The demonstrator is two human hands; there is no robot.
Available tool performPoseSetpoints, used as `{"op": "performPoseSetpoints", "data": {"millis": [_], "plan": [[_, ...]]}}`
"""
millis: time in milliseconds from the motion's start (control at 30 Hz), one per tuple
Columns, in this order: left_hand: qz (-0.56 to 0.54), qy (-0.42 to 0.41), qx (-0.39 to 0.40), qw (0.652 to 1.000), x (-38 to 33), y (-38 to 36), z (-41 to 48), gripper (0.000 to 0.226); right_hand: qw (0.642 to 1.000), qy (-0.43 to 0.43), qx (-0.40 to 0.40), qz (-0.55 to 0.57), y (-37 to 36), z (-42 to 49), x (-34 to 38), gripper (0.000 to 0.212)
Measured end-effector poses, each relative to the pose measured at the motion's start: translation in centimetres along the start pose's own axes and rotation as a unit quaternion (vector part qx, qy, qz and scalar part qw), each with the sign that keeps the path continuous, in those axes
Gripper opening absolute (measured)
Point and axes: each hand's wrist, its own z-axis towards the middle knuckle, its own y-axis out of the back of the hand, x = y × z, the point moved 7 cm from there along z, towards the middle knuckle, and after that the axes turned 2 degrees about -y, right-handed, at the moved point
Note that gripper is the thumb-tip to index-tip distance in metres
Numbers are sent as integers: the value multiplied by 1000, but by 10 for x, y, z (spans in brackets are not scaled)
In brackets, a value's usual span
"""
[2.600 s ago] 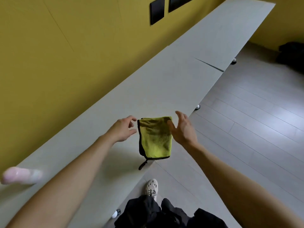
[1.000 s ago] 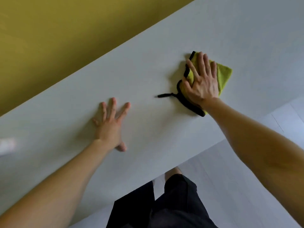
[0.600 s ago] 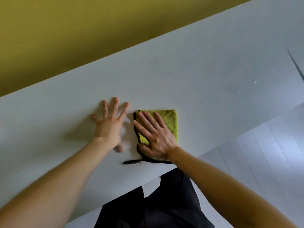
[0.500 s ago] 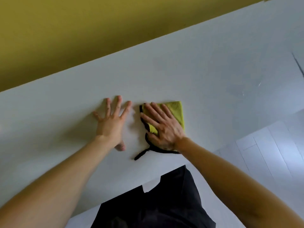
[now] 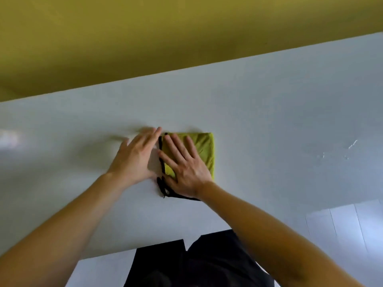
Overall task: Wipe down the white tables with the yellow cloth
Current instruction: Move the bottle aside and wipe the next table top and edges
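The person wears plain black clothing [image 5: 209, 264] below, and both forearms [image 5: 261, 226] are bare.

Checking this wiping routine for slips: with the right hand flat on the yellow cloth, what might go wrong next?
The black loop of the yellow cloth trails loose by the right hand; it may snag. The left hand lies close beside the cloth, so a leftward stroke would likely bump it. White marks farther right on the white table could be missed.
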Motion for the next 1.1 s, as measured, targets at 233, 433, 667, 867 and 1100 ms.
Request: {"op": "performPoseSetpoints", "data": {"millis": [233, 433, 667, 867, 1100], "plan": [[-23, 102, 73, 992, 15, 16, 52, 182, 977, -172, -125, 1, 50, -18, -213, 76], [-82, 149, 181, 969, 28, -4, 71, 195, 937, -335, -99, -24, 66, -15, -252, 87], [-85, 151, 195, 965, 32, -4, 70, 194, 1000, 4, -28, -11, 33, 88, -64, 83], [-96, 143, 207, 963, 26, -8, 71, 192, 980, -167, -110, -10, 75, 44, -237, 74], [-94, 140, 220, 961, 31, -9, 72, 190, 974, -205, -98, -9, 72, 121, -184, 79]]}}
